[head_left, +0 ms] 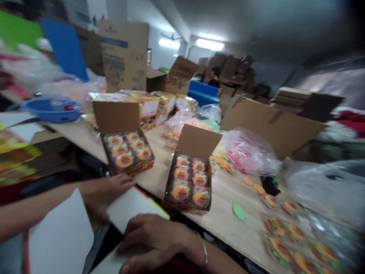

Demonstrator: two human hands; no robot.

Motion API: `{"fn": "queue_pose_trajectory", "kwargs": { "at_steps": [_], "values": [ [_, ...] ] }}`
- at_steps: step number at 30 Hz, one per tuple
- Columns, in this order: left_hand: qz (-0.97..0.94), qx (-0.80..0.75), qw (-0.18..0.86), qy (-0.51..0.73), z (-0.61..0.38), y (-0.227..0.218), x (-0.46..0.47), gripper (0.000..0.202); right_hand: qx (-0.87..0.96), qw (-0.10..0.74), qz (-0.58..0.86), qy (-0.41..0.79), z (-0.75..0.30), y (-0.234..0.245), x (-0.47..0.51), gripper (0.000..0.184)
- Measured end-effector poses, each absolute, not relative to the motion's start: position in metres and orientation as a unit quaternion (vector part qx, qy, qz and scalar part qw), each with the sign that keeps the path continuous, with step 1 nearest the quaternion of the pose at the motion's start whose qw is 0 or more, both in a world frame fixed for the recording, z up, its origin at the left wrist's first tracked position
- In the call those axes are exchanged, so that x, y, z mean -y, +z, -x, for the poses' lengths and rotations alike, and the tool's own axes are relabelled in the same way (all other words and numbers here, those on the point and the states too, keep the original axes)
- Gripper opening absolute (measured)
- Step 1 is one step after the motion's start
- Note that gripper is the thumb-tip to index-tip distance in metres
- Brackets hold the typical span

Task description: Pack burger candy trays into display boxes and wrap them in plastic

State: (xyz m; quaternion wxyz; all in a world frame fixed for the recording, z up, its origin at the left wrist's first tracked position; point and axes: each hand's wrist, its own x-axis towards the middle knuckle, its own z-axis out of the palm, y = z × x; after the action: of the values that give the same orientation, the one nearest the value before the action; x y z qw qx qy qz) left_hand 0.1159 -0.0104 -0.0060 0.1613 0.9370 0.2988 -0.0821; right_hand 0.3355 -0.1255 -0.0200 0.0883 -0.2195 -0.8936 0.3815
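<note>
A partly folded paperboard box (134, 207), white inside with red and yellow edges, lies low in front of me, near my lap. My left hand (104, 194) grips its far left side, fingers forward and thumb below. My right hand (155, 238), a bangle at the wrist, bends its fingers over the near right part. A large white flap (61, 232) stands up beside my left forearm. Just beyond my hands, two open boxes, a left one (115, 118) and a right one (198, 140), hold rows of toy burgers (181, 190) at the table edge.
On the wooden table (225, 236) lie loose burger pieces (276, 249), a green leaf piece (238, 211) and clear plastic bags (251, 152). A blue basin (53, 110) stands left. Large cartons (268, 121) are behind, with a person (214, 78) far back.
</note>
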Motion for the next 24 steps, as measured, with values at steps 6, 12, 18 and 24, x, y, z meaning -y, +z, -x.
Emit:
{"fn": "queue_pose_trajectory", "kwargs": {
  "at_steps": [6, 12, 18, 24],
  "values": [
    [-0.878, -0.468, -0.055, -0.081, -0.079, 0.059, 0.008, 0.093, 0.933, 0.172, 0.276, 0.151, -0.328, -0.020, 0.080, 0.058],
    [-0.807, -0.578, -0.003, -0.117, -0.074, -0.017, 0.066, 0.101, 0.941, 0.129, 0.257, 0.176, -0.328, -0.062, 0.075, 0.037],
    [-0.787, -0.602, 0.086, -0.104, -0.087, -0.080, 0.092, 0.101, 0.823, 0.227, 0.257, 0.452, -0.367, -0.089, 0.123, 0.053],
    [-0.797, -0.587, 0.092, -0.112, -0.099, -0.071, 0.070, 0.090, 0.694, 0.331, 0.455, 0.449, -0.353, -0.092, 0.144, 0.066]
  ]
}}
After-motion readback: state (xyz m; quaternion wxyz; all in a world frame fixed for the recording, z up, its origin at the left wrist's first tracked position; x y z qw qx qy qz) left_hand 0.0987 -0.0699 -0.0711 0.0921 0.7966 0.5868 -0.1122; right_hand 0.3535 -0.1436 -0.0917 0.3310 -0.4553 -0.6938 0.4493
